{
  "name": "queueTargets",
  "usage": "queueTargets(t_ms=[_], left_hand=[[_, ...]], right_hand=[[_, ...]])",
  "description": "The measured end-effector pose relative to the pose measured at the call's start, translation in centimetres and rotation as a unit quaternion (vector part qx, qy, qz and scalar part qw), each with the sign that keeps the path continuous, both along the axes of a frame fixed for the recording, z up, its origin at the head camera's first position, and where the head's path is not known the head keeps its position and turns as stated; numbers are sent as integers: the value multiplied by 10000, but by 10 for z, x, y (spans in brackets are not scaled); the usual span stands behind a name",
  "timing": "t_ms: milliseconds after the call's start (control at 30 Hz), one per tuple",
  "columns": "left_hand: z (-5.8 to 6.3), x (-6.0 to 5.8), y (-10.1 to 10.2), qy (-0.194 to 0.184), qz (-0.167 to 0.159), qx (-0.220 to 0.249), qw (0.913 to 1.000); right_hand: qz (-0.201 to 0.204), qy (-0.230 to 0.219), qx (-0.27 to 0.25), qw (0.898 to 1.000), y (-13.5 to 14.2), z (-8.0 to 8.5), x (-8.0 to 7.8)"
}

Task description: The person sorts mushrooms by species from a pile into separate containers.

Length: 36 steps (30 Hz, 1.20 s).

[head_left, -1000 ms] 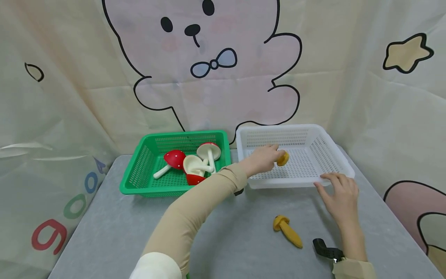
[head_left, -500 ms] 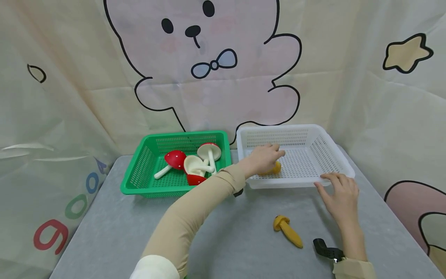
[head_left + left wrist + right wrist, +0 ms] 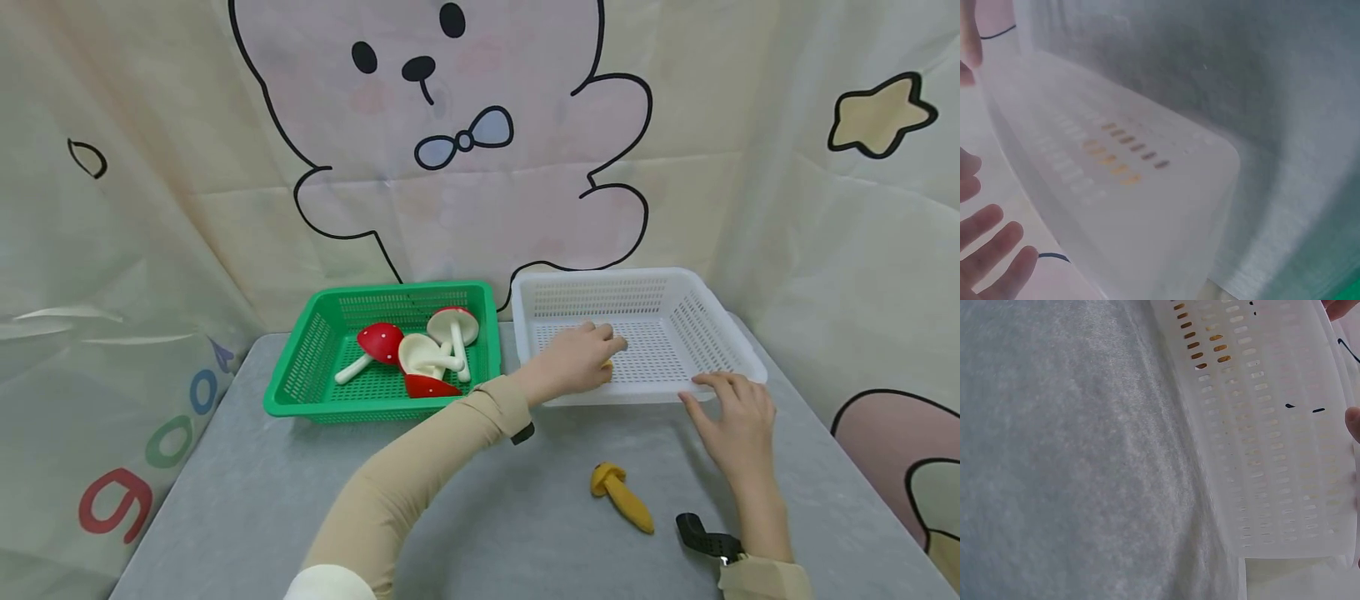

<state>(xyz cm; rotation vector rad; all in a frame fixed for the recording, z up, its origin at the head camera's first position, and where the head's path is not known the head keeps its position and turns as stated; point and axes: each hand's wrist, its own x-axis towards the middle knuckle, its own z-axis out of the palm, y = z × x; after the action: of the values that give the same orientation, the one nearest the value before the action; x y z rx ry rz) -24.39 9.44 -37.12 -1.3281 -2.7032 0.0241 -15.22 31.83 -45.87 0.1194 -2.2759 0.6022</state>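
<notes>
My left hand (image 3: pixel 573 360) hovers low inside the white slotted basket (image 3: pixel 678 275). Its fingers (image 3: pixel 1007 240) are spread apart in the left wrist view. Beneath it a bit of a yellow mushroom (image 3: pixel 607 365) shows; the rest is hidden, though yellow appears through the basket's slots in both wrist views. My right hand (image 3: pixel 735 425) rests on the front right rim, fingers over the edge, thumb (image 3: pixel 1354 422) near it. A second yellow mushroom (image 3: pixel 624 500), toy-like, lies on the grey table in front of the basket.
To the left stands a green basket (image 3: pixel 277 408) with several red-capped, white-stemmed toy mushrooms (image 3: pixel 381 342). A printed curtain (image 3: pixel 465 217) hangs behind the grey table (image 3: pixel 495 500). A black strap mount (image 3: pixel 705 537) sticks out at my right wrist.
The yellow mushroom in my left hand went down into the white basket, and the fingers let go. The left hand then shifted slightly right over it. My right hand stayed at the rim.
</notes>
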Motion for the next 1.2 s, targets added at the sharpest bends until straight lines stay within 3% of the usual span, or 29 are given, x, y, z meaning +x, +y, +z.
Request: queueTargets(t_ms=[233, 433, 700, 1200], left_hand=[[-4, 17, 0, -29, -54, 183, 9998], [-15, 29, -7, 453, -283, 458, 9975], [-28, 43, -13, 1046, -546, 1042, 9875], [-44, 74, -16, 979, -703, 1480, 9816]], right_hand=[[-23, 41, 47, 10000, 0, 1, 0], [-103, -94, 58, 9999, -1, 1, 0], [-92, -87, 7, 9999, -1, -1, 0], [-86, -5, 15, 10000, 0, -2, -1]])
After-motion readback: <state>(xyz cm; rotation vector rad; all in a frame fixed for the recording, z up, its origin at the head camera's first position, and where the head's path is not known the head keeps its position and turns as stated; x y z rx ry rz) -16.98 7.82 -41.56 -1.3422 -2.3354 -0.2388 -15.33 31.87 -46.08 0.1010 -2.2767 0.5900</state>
